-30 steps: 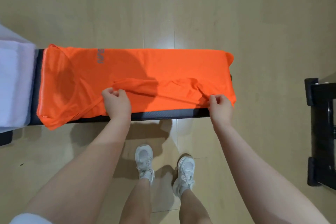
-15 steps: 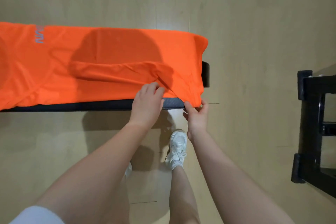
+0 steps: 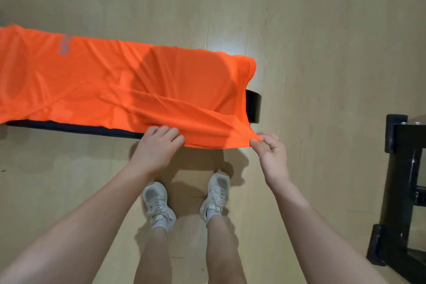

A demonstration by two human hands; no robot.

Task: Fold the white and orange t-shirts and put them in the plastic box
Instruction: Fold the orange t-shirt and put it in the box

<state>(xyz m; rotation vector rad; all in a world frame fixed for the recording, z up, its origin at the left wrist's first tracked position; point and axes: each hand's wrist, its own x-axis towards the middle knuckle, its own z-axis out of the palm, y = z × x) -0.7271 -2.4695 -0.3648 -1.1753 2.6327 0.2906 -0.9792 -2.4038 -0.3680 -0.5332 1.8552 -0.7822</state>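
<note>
- Orange t-shirt (image 3: 119, 85) lies spread along the black surface (image 3: 253, 106).
- Left hand (image 3: 156, 147) grips its near hem.
- Right hand (image 3: 272, 157) pinches the hem's corner between thumb and fingers (image 3: 265, 137).

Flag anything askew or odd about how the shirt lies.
The orange shirt is not flat: a raised ridge of bunched cloth runs along its near side on the bench. The hem overhangs the bench edge, where the left hand grips it and the right hand pinches its corner.

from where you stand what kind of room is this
Probably a home gym or workout room: the orange t-shirt lies on a black padded bench, a black metal frame stands nearby, and the wood floor is bare.
</note>
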